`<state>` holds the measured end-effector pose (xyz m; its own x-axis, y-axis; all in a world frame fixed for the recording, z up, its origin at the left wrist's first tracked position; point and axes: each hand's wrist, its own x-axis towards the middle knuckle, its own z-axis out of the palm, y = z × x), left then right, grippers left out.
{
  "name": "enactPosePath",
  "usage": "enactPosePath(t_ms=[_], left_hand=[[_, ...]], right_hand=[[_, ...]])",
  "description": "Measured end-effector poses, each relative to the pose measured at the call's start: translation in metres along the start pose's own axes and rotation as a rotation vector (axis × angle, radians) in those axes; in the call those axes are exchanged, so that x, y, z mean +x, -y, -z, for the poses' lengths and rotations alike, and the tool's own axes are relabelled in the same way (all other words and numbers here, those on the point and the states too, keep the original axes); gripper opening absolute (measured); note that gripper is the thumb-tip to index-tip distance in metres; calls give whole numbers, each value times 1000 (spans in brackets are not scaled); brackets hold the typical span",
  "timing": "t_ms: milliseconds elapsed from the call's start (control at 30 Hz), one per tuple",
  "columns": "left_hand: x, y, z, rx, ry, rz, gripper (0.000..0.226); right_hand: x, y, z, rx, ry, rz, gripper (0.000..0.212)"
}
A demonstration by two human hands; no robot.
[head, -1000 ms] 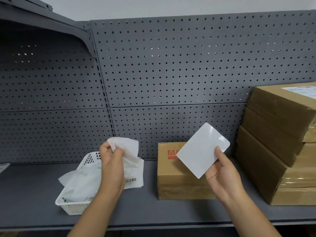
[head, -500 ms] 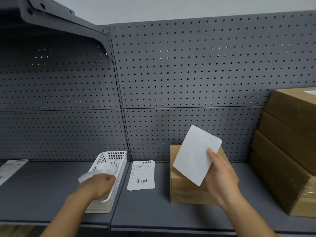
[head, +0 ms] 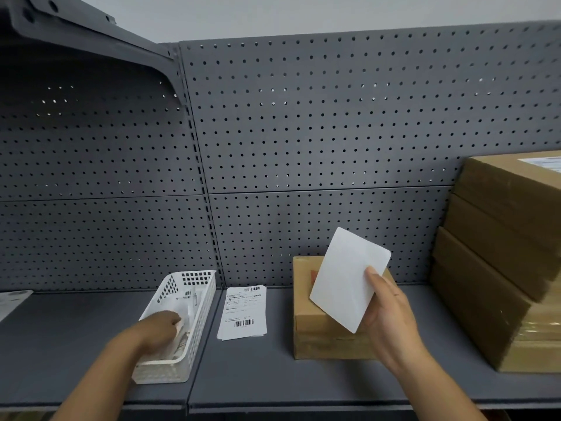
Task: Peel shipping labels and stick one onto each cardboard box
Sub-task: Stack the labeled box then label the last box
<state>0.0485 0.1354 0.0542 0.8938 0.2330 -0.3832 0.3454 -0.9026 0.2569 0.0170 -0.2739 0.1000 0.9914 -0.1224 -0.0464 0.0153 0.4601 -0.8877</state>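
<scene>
Head view: two hands over a grey shelf (head: 273, 378).
Right hand (head: 391, 317): fingers pinch a white label (head: 349, 278), blank side showing, in front of the small box (head: 321, 341).
Small box: on the shelf, 3 o'clock from the label pile (head: 243, 311).
Left hand (head: 161, 326): in the white basket (head: 170, 375), 9 o'clock from the pile; fingers curled, too blurry to tell if they hold anything.
Big boxes (head: 501, 268): stacked, 3 o'clock from the small box.

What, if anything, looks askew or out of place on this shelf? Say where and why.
The large boxes stacked at the right sit unevenly, their edges staggered rather than flush, though the wide lens may exaggerate this. A lone sheet lies at the far left edge, apart from the label stack.
</scene>
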Motion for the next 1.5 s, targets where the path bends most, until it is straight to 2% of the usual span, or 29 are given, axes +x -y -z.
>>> enactPosePath(t_ms=[100, 300, 367, 433, 533, 600, 867, 933, 1033, 1100, 1200, 1267, 1333, 1400, 1500], left_hand=[[-10, 6, 6, -176, -70, 12, 21], [-50, -28, 17, -293, -477, -98, 27], [-65, -52, 18, -403, -542, -180, 21], [-78, -80, 14, -633, -481, -280, 16], [-86, -119, 3, -903, -291, -386, 15], [-87, -137, -5, -944, -252, -414, 16], [-103, -168, -15, -1109, -198, -446, 20], [-112, -177, -14, -1264, -58, -434, 34], [-124, -186, -13, -1479, 282, -411, 66], [-130, -187, -11, -1498, 426, -396, 68], [-129, -186, -11, -1517, 457, -423, 37], [-124, -184, -15, -1503, 339, -403, 30], [-123, -185, -19, -1454, 217, -392, 22], [-127, -188, -22, -1462, 148, -401, 17], [-130, -194, -26, -1464, 96, -462, 19]], right_hand=[[-1, 9, 2, -14, 20, 32, 35], [-3, 22, 2, -75, 98, 112, 33], [-4, 25, 1, -110, 116, 145, 32], [-6, 27, -1, -171, 108, 194, 31], [-9, 27, -4, -263, 134, 282, 34], [-10, 27, -3, -289, 151, 302, 39], [-14, 26, -4, -402, 212, 477, 22], [-17, 25, -4, -515, 300, 616, 22], [-16, 20, -1, -902, 442, 949, 29], [-13, 18, 5, -1088, 560, 1052, 35], [-11, 18, 14, -1258, 621, 1060, 34], [-8, 17, 23, -1281, 558, 1048, 35], [-8, 16, 32, -1225, 489, 946, 46], [-12, 15, 34, -1068, 403, 827, 50], [-21, 13, 22, -549, 298, 460, 35]])
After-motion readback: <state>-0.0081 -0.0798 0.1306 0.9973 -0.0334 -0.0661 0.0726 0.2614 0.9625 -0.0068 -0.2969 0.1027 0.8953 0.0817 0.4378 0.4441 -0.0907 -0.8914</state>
